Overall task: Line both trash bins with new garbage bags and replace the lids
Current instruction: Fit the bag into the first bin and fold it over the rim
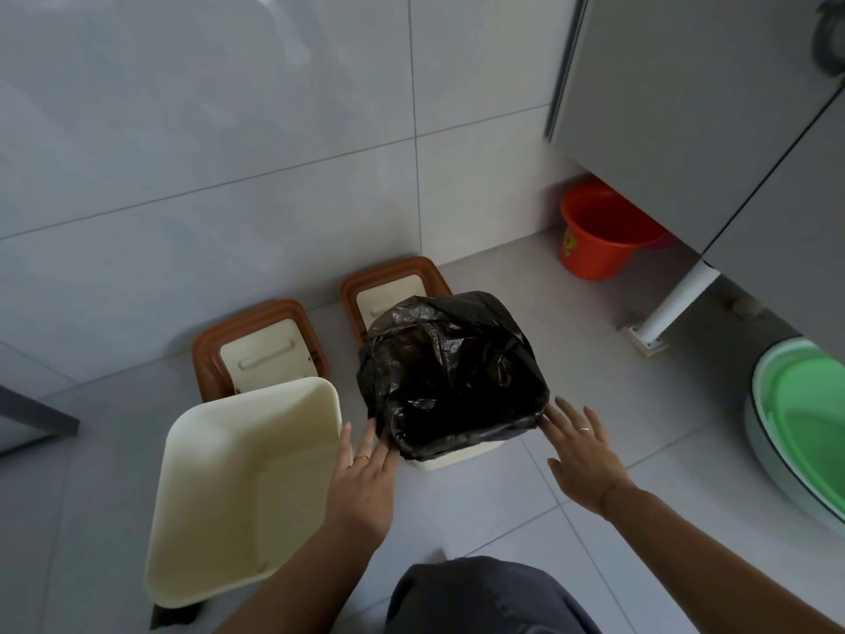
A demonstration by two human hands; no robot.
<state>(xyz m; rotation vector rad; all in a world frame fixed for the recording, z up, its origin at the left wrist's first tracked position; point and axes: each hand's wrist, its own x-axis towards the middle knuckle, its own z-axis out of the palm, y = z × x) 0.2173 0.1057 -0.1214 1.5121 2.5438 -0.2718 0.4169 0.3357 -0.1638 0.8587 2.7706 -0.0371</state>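
Two cream trash bins stand on the tiled floor. The right bin [450, 459] is lined with a black garbage bag [450, 372] folded over its rim. The left bin [247, 491] has no liner inside. My left hand [366, 473] rests flat against the near left corner of the bag, fingers apart. My right hand [580, 443] touches the bag's near right corner with spread fingers. Two brown lids with cream flaps lean against the wall, one [260, 345] behind the left bin and one [388, 290] behind the right bin.
An orange bucket [599, 235] stands under a grey cabinet [713, 112] at the right. A green and white basin [804, 423] lies at the far right. Something dark and folded [176, 615] pokes out beneath the left bin. My knee [484, 597] is at the bottom.
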